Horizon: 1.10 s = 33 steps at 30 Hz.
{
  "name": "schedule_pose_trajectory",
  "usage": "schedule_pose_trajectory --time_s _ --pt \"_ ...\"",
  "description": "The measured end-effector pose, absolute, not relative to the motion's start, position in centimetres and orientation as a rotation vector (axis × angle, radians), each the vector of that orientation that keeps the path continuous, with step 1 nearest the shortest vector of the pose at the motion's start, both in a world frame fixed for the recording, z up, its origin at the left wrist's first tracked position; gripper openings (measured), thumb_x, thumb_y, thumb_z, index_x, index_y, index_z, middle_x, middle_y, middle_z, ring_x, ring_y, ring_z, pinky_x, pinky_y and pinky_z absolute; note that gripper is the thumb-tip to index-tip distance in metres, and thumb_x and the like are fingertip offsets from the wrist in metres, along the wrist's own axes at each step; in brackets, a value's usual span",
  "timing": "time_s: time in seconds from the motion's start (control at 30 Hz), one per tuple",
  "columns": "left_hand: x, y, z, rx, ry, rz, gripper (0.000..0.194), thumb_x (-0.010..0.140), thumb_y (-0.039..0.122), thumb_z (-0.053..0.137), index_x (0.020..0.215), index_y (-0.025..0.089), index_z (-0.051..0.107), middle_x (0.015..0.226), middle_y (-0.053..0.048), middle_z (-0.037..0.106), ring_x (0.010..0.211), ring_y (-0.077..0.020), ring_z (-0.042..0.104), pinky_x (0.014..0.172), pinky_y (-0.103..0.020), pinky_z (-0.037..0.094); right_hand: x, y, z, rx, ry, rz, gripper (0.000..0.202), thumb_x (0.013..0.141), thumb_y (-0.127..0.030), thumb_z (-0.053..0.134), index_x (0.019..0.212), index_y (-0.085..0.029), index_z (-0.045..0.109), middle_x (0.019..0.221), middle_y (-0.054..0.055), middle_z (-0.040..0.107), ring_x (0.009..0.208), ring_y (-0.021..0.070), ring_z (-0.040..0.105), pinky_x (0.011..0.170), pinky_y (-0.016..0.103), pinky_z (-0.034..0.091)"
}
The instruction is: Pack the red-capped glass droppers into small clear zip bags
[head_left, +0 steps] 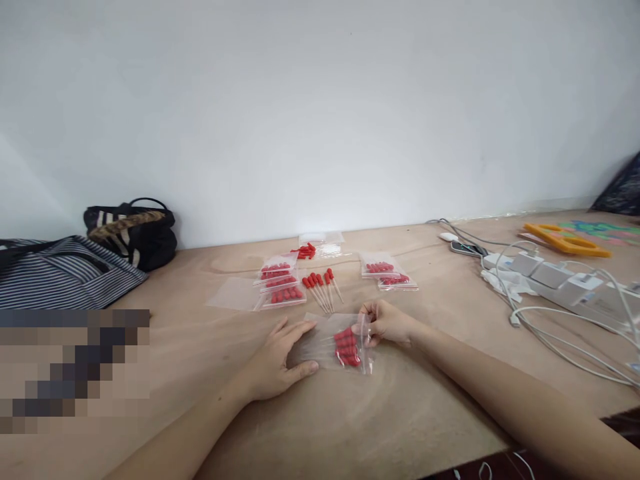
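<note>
A clear zip bag (320, 357) lies flat on the table before me, with several red-bulbed droppers (347, 348) inside, their bulbs toward the zip end. My right hand (383, 325) pinches the zip edge at the bag's right side. Spread and flat, my left hand (283, 357) rests at the bag's left end, fingertips touching the plastic. Just beyond the bag, several loose droppers (320, 281) with thin pale stems are fanned out on the table. Filled zip bags (283, 295) are stacked behind on the left, and more filled bags (381, 268) overlap on the right.
Loose red bulbs (304, 251) and clear thin tubes (333, 251) lie near the wall. A flat bag (235, 293) is at left. Chargers with white cables (540, 320) and a yellow frame (567, 240) occupy the right. A black bag (150, 233) and striped cloth (70, 270) stand far left.
</note>
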<state>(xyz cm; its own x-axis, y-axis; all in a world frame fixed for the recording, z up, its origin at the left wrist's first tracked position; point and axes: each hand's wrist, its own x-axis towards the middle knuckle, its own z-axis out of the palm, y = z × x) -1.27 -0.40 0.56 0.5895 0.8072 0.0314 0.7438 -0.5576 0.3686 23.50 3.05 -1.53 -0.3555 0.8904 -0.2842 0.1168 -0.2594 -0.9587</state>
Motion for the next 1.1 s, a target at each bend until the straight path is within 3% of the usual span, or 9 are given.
schedule_pose_trajectory --time_s 0.17,0.3,0.4,0.53,0.63,0.8,0.9,1.1 --pt "-1.4 -0.4 0.4 2.517 1.26 0.301 0.057 0.079 0.047 0.05 0.128 0.02 0.036 0.133 -0.009 0.041 0.125 -0.0285 0.032 0.104 -0.05 0.021 22.8 2.8 -1.5 -1.397 -1.49 1.521 0.022 0.072 -0.03 0.063 0.071 -0.015 0.046 0.041 -0.006 0.053 0.034 0.0075 0.052 0.031 0.014 0.039" --pt "-1.4 -0.3 0.3 2.512 1.256 0.302 0.057 0.08 0.046 0.051 0.128 0.019 0.036 0.133 -0.01 0.041 0.125 -0.0288 0.031 0.104 -0.05 0.021 22.4 2.2 -1.5 -1.446 -1.59 1.386 0.013 0.078 -0.026 0.054 0.078 -0.016 0.045 0.038 -0.008 0.049 0.029 0.0083 0.048 0.027 0.015 0.034" --pt "-1.5 -0.3 0.2 2.521 1.242 0.304 0.057 0.08 0.046 0.051 0.128 0.018 0.036 0.133 -0.011 0.042 0.124 -0.0282 0.032 0.104 -0.051 0.019 23.6 2.4 -0.9 -1.343 -1.687 1.503 0.017 0.075 -0.027 0.055 0.084 -0.015 0.047 0.046 -0.007 0.054 0.034 0.0087 0.051 0.031 0.016 0.038" --pt "-1.6 -0.2 0.1 2.534 1.22 0.326 0.055 0.08 0.045 0.051 0.128 0.022 0.036 0.133 -0.008 0.042 0.124 -0.0264 0.034 0.105 -0.05 0.019 26.2 4.6 0.6 -1.257 -1.86 1.651 0.028 0.061 -0.018 0.065 0.088 -0.015 0.057 0.069 -0.001 0.062 0.043 0.007 0.054 0.04 0.018 0.042" --pt "-1.6 -0.2 0.0 2.53 1.227 0.343 0.055 0.079 0.044 0.052 0.127 0.022 0.037 0.132 -0.008 0.043 0.123 -0.0271 0.034 0.104 -0.05 0.02 26.2 7.6 1.0 -1.535 -1.802 1.131 0.015 0.065 -0.014 0.06 0.08 -0.014 0.061 0.072 0.001 0.064 0.042 0.0049 0.05 0.041 0.017 0.039" --pt "-1.6 -0.4 0.0 2.525 1.216 0.353 0.053 0.079 0.043 0.053 0.126 0.023 0.038 0.132 -0.007 0.043 0.123 -0.0268 0.034 0.105 -0.05 0.02 21.5 12.2 0.2 -1.709 -1.735 0.801 0.019 0.064 -0.017 0.06 0.083 -0.013 0.062 0.084 0.005 0.064 0.071 0.012 0.058 0.058 0.018 0.043" --pt "-1.7 -0.5 0.1 2.521 1.202 0.334 0.052 0.08 0.042 0.053 0.126 0.023 0.038 0.132 -0.007 0.042 0.123 -0.0259 0.035 0.105 -0.05 0.018 18.9 13.6 0.0 -1.811 -1.759 0.735 0.022 0.06 -0.02 0.064 0.08 -0.012 0.062 0.082 0.008 0.064 0.075 0.0173 0.059 0.058 0.021 0.043" --pt "-1.6 -0.5 0.3 2.527 1.184 0.332 0.051 0.08 0.044 0.052 0.125 0.022 0.039 0.131 -0.007 0.044 0.122 -0.0256 0.036 0.105 -0.049 0.017 17.9 14.5 0.8 -1.942 -1.844 0.776 0.016 0.054 -0.01 0.062 0.07 -0.012 0.062 0.068 0.008 0.064 0.065 0.02 0.06 0.049 0.022 0.041"
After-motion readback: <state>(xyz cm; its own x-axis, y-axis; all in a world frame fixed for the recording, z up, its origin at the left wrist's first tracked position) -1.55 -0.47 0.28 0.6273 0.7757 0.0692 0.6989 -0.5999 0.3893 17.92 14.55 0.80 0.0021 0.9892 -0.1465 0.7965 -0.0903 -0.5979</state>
